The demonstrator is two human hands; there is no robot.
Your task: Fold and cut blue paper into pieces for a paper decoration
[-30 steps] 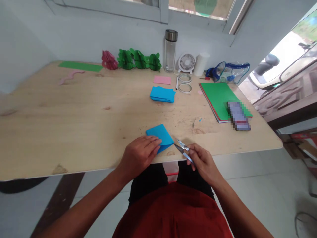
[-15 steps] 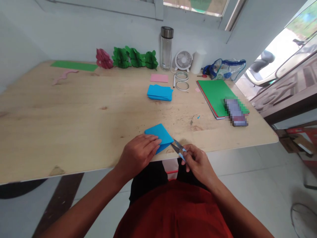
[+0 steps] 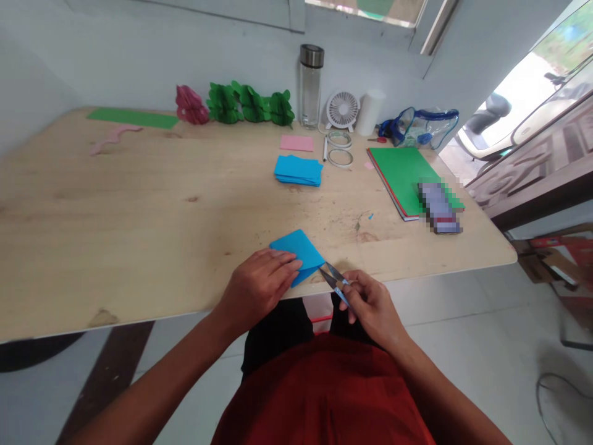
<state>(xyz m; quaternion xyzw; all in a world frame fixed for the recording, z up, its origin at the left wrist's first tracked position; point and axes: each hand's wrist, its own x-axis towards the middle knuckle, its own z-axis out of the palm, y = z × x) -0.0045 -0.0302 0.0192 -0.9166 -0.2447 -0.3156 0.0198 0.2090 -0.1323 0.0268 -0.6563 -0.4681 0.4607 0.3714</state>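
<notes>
The folded blue paper (image 3: 299,247) is at the table's (image 3: 185,241) front edge, under the flat left hand (image 3: 264,278). The right hand (image 3: 368,300) holds small silver metal snips (image 3: 334,283), blades apart, at its right corner.

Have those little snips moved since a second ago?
Yes, slightly left: against the corner of the folded blue paper under the left hand, the snips in the right hand now sit closer in.

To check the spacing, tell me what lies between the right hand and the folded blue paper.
The metal snips: their open blades point from the right hand toward the right corner of the folded blue paper, as the head view shows.
</notes>
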